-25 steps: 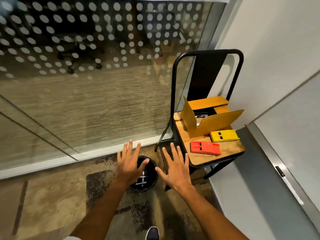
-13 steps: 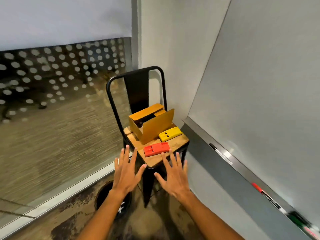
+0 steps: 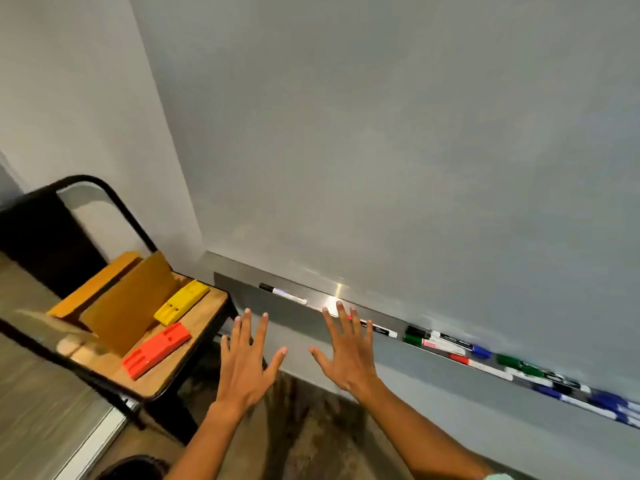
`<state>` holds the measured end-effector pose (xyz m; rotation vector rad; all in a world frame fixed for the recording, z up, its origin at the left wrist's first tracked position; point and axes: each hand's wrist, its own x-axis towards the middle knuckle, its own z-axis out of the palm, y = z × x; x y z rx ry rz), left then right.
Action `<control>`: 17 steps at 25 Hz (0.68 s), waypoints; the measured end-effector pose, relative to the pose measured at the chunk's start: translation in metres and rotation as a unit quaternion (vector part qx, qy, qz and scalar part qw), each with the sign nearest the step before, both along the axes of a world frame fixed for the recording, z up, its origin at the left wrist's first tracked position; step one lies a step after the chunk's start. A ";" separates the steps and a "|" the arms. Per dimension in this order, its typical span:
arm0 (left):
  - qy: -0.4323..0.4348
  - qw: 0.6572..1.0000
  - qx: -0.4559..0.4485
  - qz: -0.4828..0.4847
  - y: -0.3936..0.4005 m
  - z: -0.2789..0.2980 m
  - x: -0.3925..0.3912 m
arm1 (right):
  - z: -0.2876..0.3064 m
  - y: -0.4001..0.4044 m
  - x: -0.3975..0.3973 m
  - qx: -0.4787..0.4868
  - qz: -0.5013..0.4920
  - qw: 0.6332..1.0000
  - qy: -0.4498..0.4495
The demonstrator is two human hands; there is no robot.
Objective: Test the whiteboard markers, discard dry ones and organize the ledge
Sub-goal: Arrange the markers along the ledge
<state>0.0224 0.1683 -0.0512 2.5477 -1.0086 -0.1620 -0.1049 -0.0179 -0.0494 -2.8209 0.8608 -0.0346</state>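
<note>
Steel ledge w/ loose markers; both hands, left & right, spread wide, holding nothing; careless reach could knock pens off the edge.

single head-worn view, wide-angle, edges bent by the lens. looks forward and down at a tilt, so the whiteboard leans and its ledge runs diagonally from centre down to the right edge. board fills the upper right, close in. both hands reach in from the bottom: left hand and right hand, spread flat mid-frame. chair sits low left, seen from above. markers at far right are blurred. no second view.
</note>
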 end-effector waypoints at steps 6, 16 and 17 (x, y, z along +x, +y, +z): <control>0.001 0.996 0.025 -0.081 -0.066 -0.002 -0.028 | -0.003 -0.071 -0.039 0.018 -0.070 0.996 0.048; 0.013 0.992 0.061 -0.109 -0.115 -0.010 -0.047 | -0.029 -0.116 -0.037 0.006 -0.047 0.994 0.102; 0.012 0.992 0.065 -0.108 -0.116 -0.009 -0.048 | -0.031 -0.118 -0.036 -0.001 -0.045 0.994 0.101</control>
